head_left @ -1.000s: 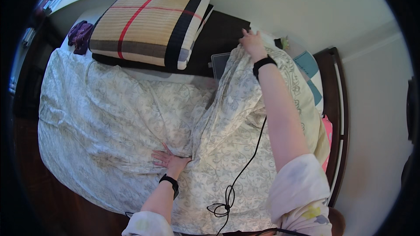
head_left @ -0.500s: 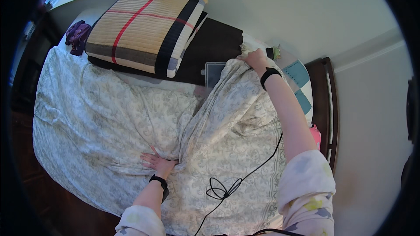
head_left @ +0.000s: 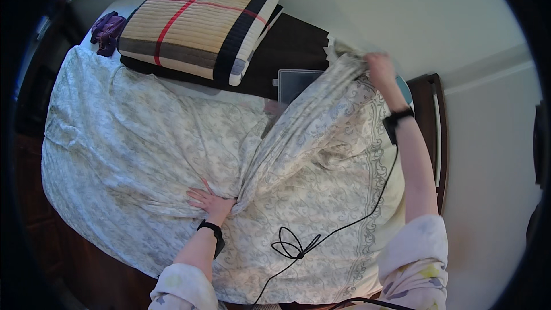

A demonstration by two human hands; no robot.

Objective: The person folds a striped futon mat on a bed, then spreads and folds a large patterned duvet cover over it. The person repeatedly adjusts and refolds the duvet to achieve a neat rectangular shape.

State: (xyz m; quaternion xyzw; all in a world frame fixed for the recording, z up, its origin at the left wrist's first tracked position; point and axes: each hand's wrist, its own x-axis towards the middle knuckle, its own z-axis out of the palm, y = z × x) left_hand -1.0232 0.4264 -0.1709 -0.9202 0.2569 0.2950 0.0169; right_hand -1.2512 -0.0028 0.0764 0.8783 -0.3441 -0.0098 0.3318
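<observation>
A white bed cover with a grey leafy scroll pattern lies over the bed, bunched into long folds from the middle toward the far right. My left hand presses flat on it near the centre, fingers spread, beside the bottom of the folds. At the far right, my right hand grips the cover's raised upper edge; its fingers are closed and somewhat blurred. Each wrist wears a black band, and a black cable with a looped bundle runs over the cover to the right one.
A folded plaid quilt lies at the far side on a dark brown cloth. Beside it is a flat grey, clear-edged case. A purple bag sits far left. The dark wooden headboard and a wall border the right.
My right hand has moved to the right, pulling the cover's edge along and stretching the folds. A teal patterned cloth at the right is now mostly covered. My left hand stays in place.
</observation>
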